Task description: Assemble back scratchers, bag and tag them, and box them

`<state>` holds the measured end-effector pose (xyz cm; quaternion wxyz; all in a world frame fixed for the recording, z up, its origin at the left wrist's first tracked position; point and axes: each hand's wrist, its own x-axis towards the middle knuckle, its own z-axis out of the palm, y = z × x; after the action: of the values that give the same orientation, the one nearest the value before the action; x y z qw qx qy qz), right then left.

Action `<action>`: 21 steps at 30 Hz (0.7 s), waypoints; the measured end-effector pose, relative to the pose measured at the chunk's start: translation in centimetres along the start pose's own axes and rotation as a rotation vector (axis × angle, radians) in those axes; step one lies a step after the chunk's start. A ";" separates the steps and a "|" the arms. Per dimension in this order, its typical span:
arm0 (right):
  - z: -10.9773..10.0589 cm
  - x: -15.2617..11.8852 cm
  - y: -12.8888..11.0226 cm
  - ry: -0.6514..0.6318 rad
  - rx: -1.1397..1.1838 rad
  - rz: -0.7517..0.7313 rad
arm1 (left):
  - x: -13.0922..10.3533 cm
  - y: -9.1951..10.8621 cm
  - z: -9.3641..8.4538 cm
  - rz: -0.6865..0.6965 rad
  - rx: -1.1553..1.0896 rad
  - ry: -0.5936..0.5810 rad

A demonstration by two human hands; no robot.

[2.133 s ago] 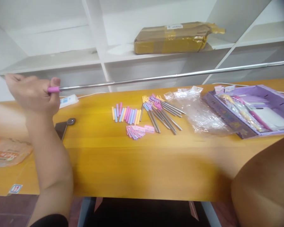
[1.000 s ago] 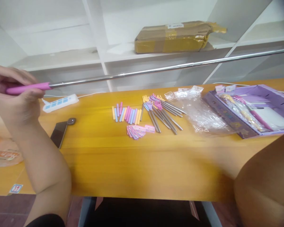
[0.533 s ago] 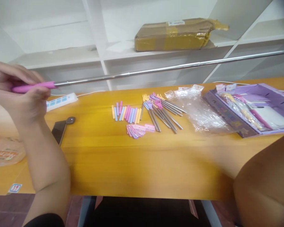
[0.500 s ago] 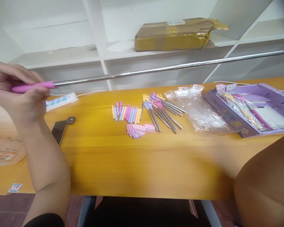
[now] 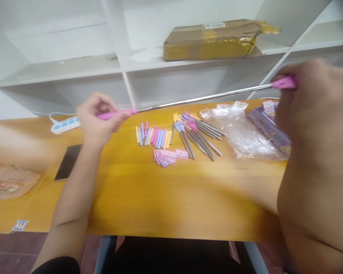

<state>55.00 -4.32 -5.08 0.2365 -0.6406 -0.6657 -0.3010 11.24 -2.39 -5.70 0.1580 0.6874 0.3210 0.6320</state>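
A telescopic back scratcher (image 5: 205, 99) spans the space above the table, its metal rod drawn out. My left hand (image 5: 98, 118) is closed around its pink handle, and my right hand (image 5: 305, 83) grips the pink claw head at the other end. Below the rod lie several more back scratcher rods (image 5: 201, 142) with yellow, blue, purple and pink claw heads. Left of them is a row of coloured handle sleeves (image 5: 154, 137). Pink printed cards (image 5: 165, 156) are fanned out in front of these.
Clear plastic bags (image 5: 240, 133) lie right of the rods, beside a purple box (image 5: 270, 127) partly hidden by my right arm. A power strip (image 5: 65, 125), a dark phone (image 5: 69, 163) and an orange-printed bag (image 5: 13, 182) are on the left. A taped carton (image 5: 211, 42) sits on the shelf.
The rod has become shorter between my hands. My left hand has moved right with the handle, and my right hand has come into view from the right, holding the claw head.
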 end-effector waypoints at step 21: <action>6.3 -4.1 -4.6 -0.392 0.552 -0.332 | -11.5 -3.2 7.4 -0.842 -0.477 -0.450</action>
<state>51.12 -2.82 -12.88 0.2164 -0.4816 -0.8491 -0.0160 17.75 -5.99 -17.62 0.6149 0.5626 0.3747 0.4061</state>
